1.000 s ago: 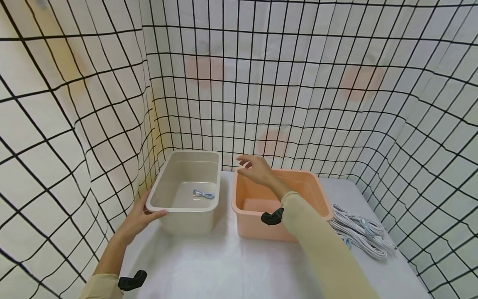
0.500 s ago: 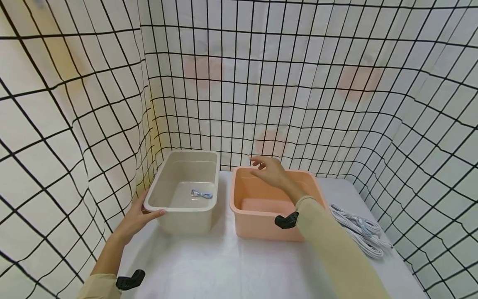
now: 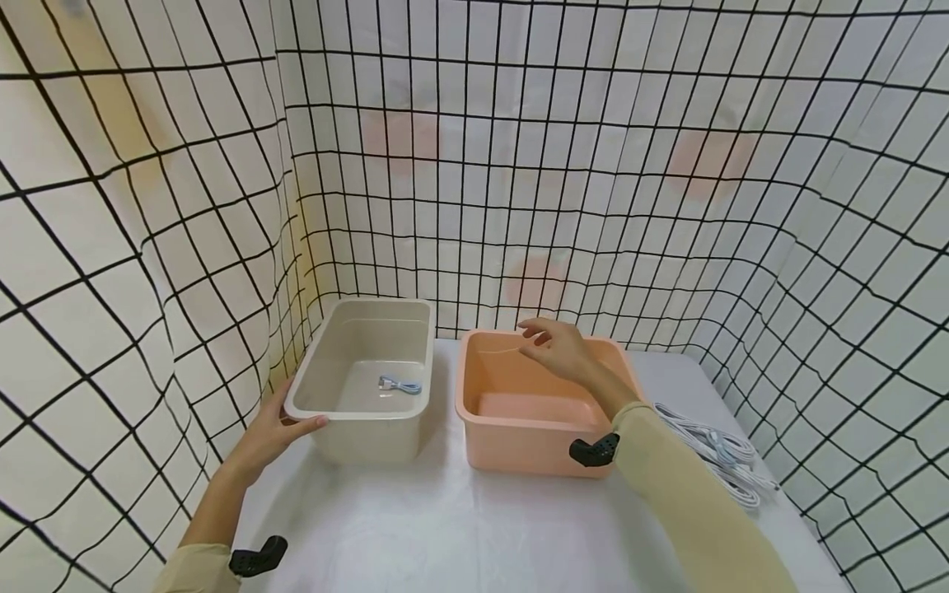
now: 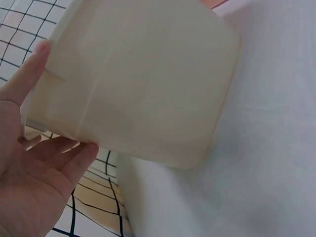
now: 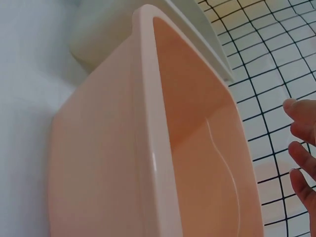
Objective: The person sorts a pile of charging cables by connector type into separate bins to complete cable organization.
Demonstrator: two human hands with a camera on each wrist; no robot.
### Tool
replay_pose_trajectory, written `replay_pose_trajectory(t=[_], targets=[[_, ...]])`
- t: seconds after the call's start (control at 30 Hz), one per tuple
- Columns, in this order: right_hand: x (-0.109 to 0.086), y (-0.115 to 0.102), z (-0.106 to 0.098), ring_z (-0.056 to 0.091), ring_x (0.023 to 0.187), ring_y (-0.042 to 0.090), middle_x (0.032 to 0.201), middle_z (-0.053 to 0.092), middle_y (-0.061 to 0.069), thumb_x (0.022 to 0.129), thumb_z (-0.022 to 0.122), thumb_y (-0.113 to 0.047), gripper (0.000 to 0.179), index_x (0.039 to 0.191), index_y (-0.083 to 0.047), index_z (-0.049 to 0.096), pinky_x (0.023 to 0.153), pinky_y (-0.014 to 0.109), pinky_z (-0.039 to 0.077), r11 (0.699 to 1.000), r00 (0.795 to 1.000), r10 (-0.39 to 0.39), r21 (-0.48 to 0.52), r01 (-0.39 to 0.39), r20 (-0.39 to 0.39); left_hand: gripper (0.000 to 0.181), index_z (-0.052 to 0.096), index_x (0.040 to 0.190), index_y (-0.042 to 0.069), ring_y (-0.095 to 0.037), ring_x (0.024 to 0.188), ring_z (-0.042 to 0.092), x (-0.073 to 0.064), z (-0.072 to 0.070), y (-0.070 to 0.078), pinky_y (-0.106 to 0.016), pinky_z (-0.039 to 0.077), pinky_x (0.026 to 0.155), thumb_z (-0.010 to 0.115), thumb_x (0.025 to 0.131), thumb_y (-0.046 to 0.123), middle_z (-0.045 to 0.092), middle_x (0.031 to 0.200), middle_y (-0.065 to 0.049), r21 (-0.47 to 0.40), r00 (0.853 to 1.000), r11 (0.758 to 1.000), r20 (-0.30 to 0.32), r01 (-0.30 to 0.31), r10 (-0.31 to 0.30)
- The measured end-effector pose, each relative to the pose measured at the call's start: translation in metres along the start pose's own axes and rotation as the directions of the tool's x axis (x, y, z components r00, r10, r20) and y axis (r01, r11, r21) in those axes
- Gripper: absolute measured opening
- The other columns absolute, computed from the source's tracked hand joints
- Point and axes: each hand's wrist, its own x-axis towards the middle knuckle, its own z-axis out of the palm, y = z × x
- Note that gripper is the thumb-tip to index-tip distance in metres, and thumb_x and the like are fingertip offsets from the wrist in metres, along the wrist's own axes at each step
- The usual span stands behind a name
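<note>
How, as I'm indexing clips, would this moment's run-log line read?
left hand: grips cream bin; right hand: empty, above peach bin; blue cable bundle: inside cream bin; white cable coils: beside peach bin

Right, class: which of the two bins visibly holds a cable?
The beige bin on the left: a blue cable lies inside; none shows in the orange bin.

The counter has a white top, bounded left, far and right by black grid netting. Behind the mesh hangs pale sheeting. Three blurred pinkish patches mark its far side; a soft yellow patch tints the left.
</note>
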Motion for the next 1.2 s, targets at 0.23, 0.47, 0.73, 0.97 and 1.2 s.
replay_pose_trajectory(t=[0.23,0.47,0.73,0.97,1.2], targets=[[-0.018,0.011,-0.014,0.065,0.109,0.031,0.124,0.068,0.01,0.098,0.074,-0.024,0.046,0.141,-0.009,0.063,0.086,0.047,0.056,1.0,1.0,0.007,-0.012,-0.007,-0.011,0.095,0.015,0.165,0.009,-0.04,0.122,0.052,0.001,0.001,-0.001,-0.042,0.049,0.089,0.078,0.096,0.02,0.042,0.147,-0.029,-0.001,1.0,1.0,0.004,0.0,0.0],[-0.034,0.02,-0.032,0.065,0.11,0.033,0.126,0.068,0.014,0.098,0.074,-0.024,0.047,0.141,-0.007,0.063,0.086,0.051,0.056,0.999,0.999,0.03,-0.044,-0.032,-0.037,0.094,0.015,0.166,0.01,-0.04,0.123,0.051,0.001,0.001,-0.002,-0.042,0.049,0.089,0.077,0.096,0.019,0.042,0.148,-0.028,-0.009,1.0,1.0,0.006,-0.007,0.007],[-0.049,0.036,-0.047,0.066,0.108,0.035,0.123,0.068,0.014,0.098,0.075,-0.022,0.047,0.141,-0.006,0.063,0.084,0.053,0.056,0.996,0.997,0.022,-0.079,-0.028,-0.074,0.095,0.013,0.166,0.01,-0.043,0.124,0.052,0.0,0.001,-0.002,-0.054,0.05,0.094,0.077,0.097,0.022,0.041,0.148,-0.028,0.019,1.0,1.0,-0.002,-0.003,0.003],[-0.063,0.05,-0.06,0.066,0.108,0.036,0.123,0.069,0.015,0.098,0.074,-0.023,0.048,0.141,-0.005,0.062,0.082,0.054,0.057,0.99,0.993,0.045,-0.127,-0.058,-0.108,0.094,0.014,0.165,0.01,-0.042,0.123,0.053,0.001,0.002,-0.002,-0.053,0.05,0.094,0.077,0.097,0.022,0.042,0.147,-0.028,0.021,1.0,1.0,-0.001,-0.003,0.003],[-0.079,0.06,-0.072,0.065,0.107,0.038,0.123,0.068,0.018,0.1,0.072,-0.024,0.047,0.14,-0.002,0.061,0.079,0.053,0.058,0.988,0.99,0.061,-0.134,-0.078,-0.125,0.093,0.014,0.166,0.01,-0.042,0.125,0.051,0.0,0.001,-0.003,-0.053,0.05,0.094,0.076,0.097,0.02,0.041,0.148,-0.027,0.012,1.0,1.0,0.0,-0.013,0.013]])
